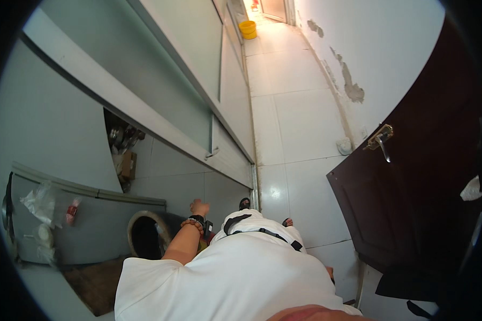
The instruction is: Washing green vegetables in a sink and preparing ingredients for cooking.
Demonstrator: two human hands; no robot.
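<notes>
My left hand (200, 207) hangs low beside my white trousers, loosely spread, and nothing shows in it. Beaded bracelets and a black wrist device sit behind it. Close to that forearm stands a dark round container (133, 230) with a pale thick rim. Of my right hand (329, 272) only a sliver shows past my white shirt; the rest is hidden, so its grip cannot be made out. Ahead on the left is a white-framed door (160, 84) with frosted panels and a metal handle (212, 153). My sandalled feet straddle a metal threshold strip (255, 196).
A dark brown door (401, 192) with a lever handle (381, 142) stands at the right. The tiled corridor (301, 116) leads to a yellow bucket (248, 30). Plastic bags (42, 202) lie on a grey surface at left; a cardboard box (127, 165) sits beyond.
</notes>
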